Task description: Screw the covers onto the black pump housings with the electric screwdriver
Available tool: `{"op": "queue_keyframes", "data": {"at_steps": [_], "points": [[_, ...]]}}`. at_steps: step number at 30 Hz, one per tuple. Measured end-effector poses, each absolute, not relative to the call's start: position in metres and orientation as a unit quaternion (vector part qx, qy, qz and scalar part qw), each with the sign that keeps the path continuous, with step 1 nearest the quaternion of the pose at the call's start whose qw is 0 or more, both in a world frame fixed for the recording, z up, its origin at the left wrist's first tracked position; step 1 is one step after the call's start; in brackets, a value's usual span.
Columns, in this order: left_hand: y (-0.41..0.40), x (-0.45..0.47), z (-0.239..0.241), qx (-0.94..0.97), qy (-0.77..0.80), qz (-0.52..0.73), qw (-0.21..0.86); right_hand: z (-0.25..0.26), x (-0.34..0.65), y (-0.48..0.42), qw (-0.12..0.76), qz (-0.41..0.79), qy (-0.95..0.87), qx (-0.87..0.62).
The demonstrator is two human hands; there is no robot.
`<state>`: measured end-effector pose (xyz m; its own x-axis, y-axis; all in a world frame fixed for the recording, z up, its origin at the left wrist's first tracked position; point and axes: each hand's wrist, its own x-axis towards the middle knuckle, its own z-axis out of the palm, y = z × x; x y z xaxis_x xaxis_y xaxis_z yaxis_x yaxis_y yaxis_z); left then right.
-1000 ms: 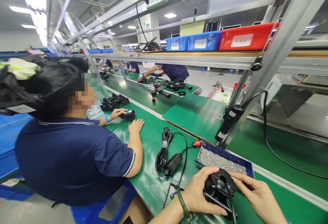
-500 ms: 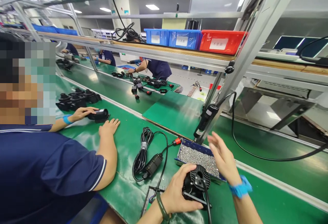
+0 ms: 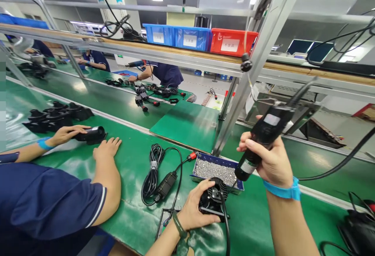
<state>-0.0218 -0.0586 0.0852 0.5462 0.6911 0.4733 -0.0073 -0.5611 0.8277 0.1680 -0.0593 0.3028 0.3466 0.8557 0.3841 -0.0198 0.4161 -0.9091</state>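
Note:
My left hand (image 3: 197, 205) is wrapped round a black ribbed, round-topped housing (image 3: 215, 195) with a thick black cable coming out of it, resting on the green bench. In my right hand (image 3: 268, 156) is a black electric screwdriver (image 3: 262, 136), its fingers closed round the body. The screwdriver is tilted, with its thin bit pointing down and left toward the screw tray. Just behind the housing stands a blue tray of small silver screws (image 3: 195, 172). A coiled black cable (image 3: 154, 166) with an inline box (image 3: 165, 185) and a red-tipped connector (image 3: 192, 155) lies to the left.
At the left a co-worker's hands (image 3: 107, 148) are near a black cylindrical part (image 3: 94, 134). Several black parts (image 3: 55, 115) stand behind. A metal post (image 3: 243, 76) rises past the tray, under a shelf with blue bins (image 3: 190, 39) and a red bin (image 3: 230, 45).
My right hand has gone from empty to gripping the screwdriver, which has come off its hanging place by the post. My left hand still holds the housing. The view has shifted right.

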Motion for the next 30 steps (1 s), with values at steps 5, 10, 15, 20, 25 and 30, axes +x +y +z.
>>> {"op": "queue_keyframes", "data": {"at_steps": [5, 10, 15, 20, 25, 30], "points": [[-0.055, -0.02, 0.091, 0.769, 0.187, 0.458, 0.405, 0.327, 0.15, -0.087, 0.727, 0.385, -0.463, -0.33], [-0.056, -0.021, 0.094, 0.773, 0.192, 0.455, 0.398, 0.313, 0.139, -0.086, 0.721, 0.384, -0.479, -0.32], [-0.056, -0.021, 0.089, 0.769, 0.202, 0.464, 0.391, 0.303, 0.131, -0.091, 0.704, 0.415, -0.493, -0.299], [-0.057, -0.02, 0.08, 0.765, 0.209, 0.48, 0.374, 0.295, 0.122, -0.095, 0.685, 0.432, -0.508, -0.295], [-0.059, -0.021, 0.08, 0.756, 0.204, 0.486, 0.388, 0.292, 0.118, -0.092, 0.692, 0.427, -0.496, -0.304], [-0.059, -0.021, 0.08, 0.753, 0.194, 0.497, 0.386, 0.292, 0.116, -0.093, 0.693, 0.427, -0.498, -0.299]]}}
